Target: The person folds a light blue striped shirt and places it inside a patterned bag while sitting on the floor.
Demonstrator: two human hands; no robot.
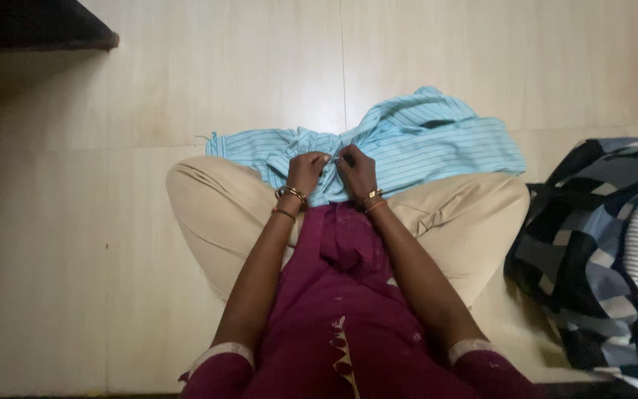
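Item: light blue striped shirt (407,140), cotton-like, crumpled. Location: spread on the pale tiled floor (149,81) in front of the seated person's crossed legs, its near edge drawn up onto the lap between the knees; the far part lies bunched to the right, one corner trailing left.

Left hand (306,171): fingers curled closed, pinching a fold of the shirt at its near middle. Bangles on the wrist.

Right hand (356,171): likewise closed on the cloth, touching or just beside the left; knuckles face each other. Bangles on the wrist.

Step in hand, as judged: both hands work one small spot of the fabric together, most likely a button, a seam or a fold at the front edge. Which of these cannot be told; the fingers cover it.

Next move calls for, as judged: a fine two-fingered grip kept on that spot, with the loose bulk of the shirt held taut enough not to slide off the lap.

Surroundings: beige trousers (215,207) and maroon tunic (341,310) of the wearer; a dark blue, grey and white patchwork-patterned cloth bundle (599,244) on the floor at right, apart from the shirt; a dark furniture edge (38,26) at upper left.
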